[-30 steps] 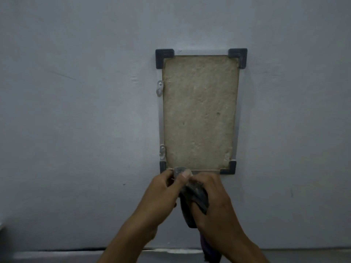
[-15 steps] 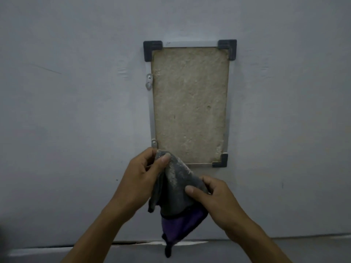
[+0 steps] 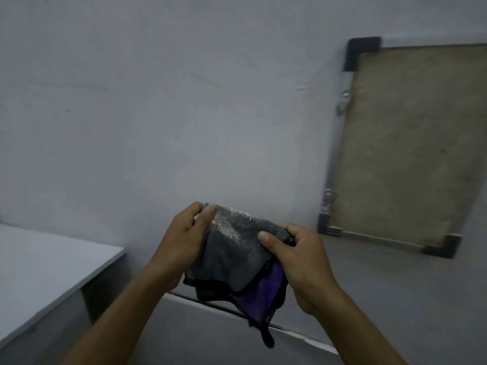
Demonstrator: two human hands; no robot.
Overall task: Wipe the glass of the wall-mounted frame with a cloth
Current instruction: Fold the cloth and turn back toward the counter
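Note:
A grey and purple cloth [image 3: 232,262], dusty on its grey side, is stretched between both hands in front of the wall. My left hand [image 3: 181,241] pinches its upper left corner, and my right hand [image 3: 303,262] grips its right edge. The wall-mounted frame [image 3: 411,143] hangs at the right, tilted in view, with black corner pieces, a metal rim and a beige panel behind dull glass. Its right side is cut off by the picture's edge. Both hands are left of and below the frame, not touching it.
A white tabletop [image 3: 39,272] juts in from the lower left, close to the wall. The plain grey wall [image 3: 184,114] fills most of the view. A pale ledge [image 3: 290,335] runs along the wall's base below the hands.
The view has swung left, so the frame now sits at the right. Both hands have come away from the frame's bottom edge and spread the cloth out between them.

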